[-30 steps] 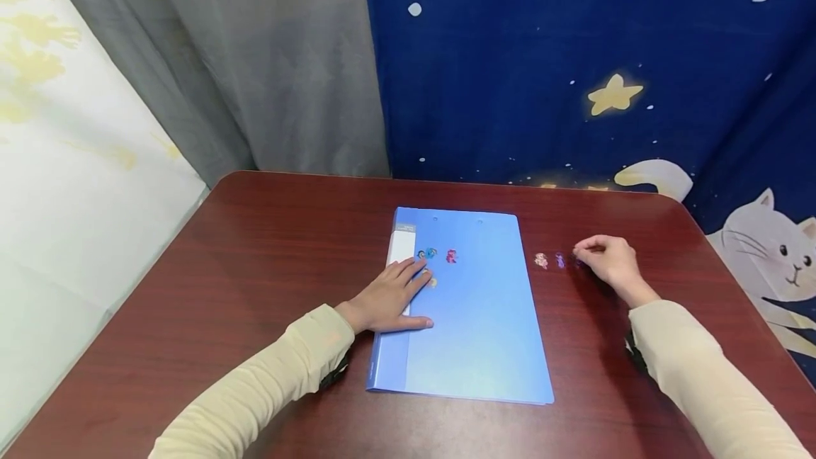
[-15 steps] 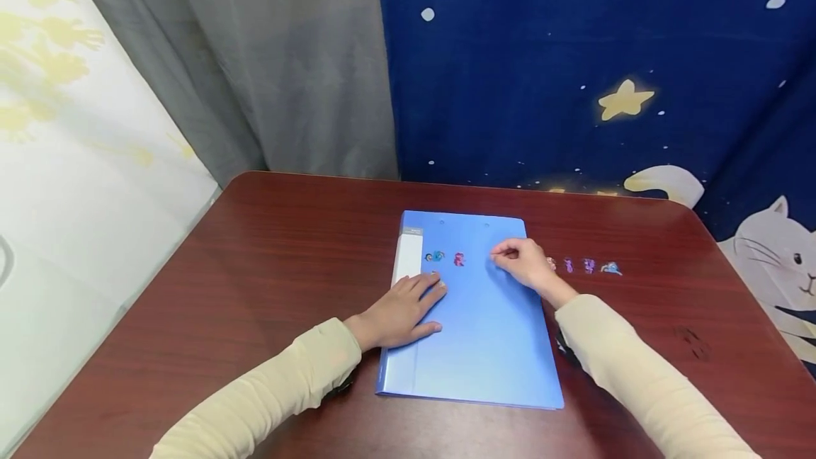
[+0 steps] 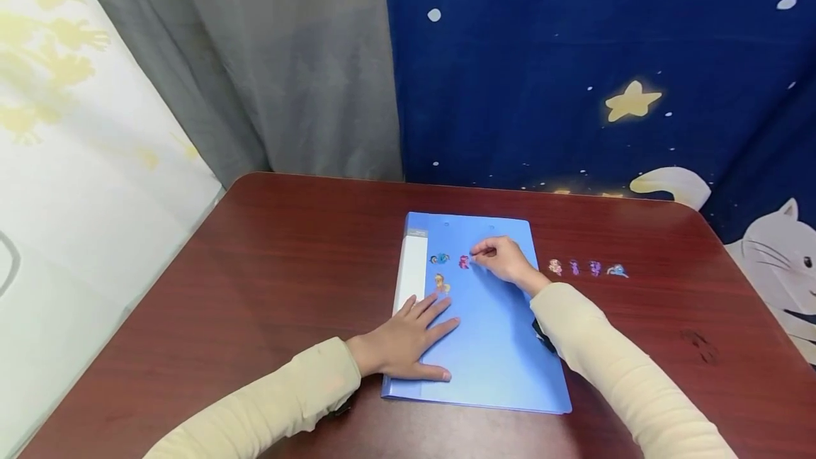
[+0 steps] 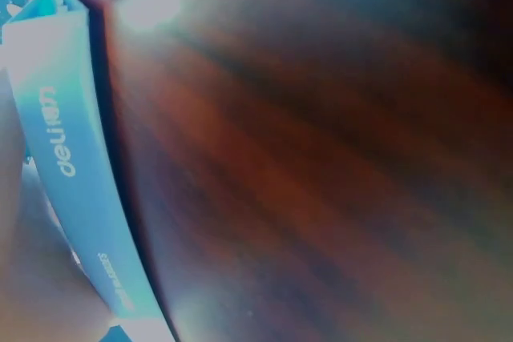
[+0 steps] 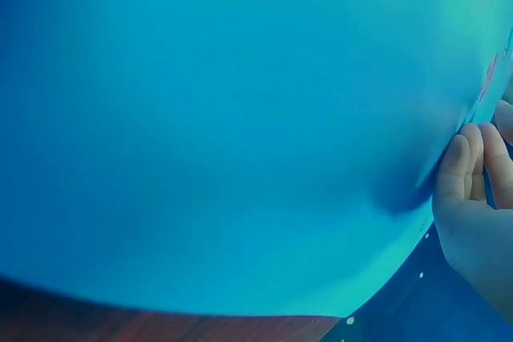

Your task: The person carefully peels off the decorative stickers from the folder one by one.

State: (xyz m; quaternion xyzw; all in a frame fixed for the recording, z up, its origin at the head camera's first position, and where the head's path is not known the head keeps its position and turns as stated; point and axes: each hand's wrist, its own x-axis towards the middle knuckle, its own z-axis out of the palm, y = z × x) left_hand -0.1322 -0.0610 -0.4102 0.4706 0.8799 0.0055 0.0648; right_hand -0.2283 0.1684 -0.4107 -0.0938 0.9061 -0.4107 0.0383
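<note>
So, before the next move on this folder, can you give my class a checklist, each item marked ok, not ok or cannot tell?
1. Folder closed and lying on the table: ok.
2. Left hand on the folder's cover, fingers spread: ok.
3. All stickers on the folder: not ok; four small stickers lie on the table, to its right.
4. Yellow sticker untouched by the left hand: cannot tell; fingertips are very close.
5. Sticker in the right hand: cannot tell; its fingertips hide it, if there.
6. Pink sticker lying on the folder: ok.

A gray curtain point(image 3: 306, 62) meets a blue curtain point(image 3: 510, 83).
</note>
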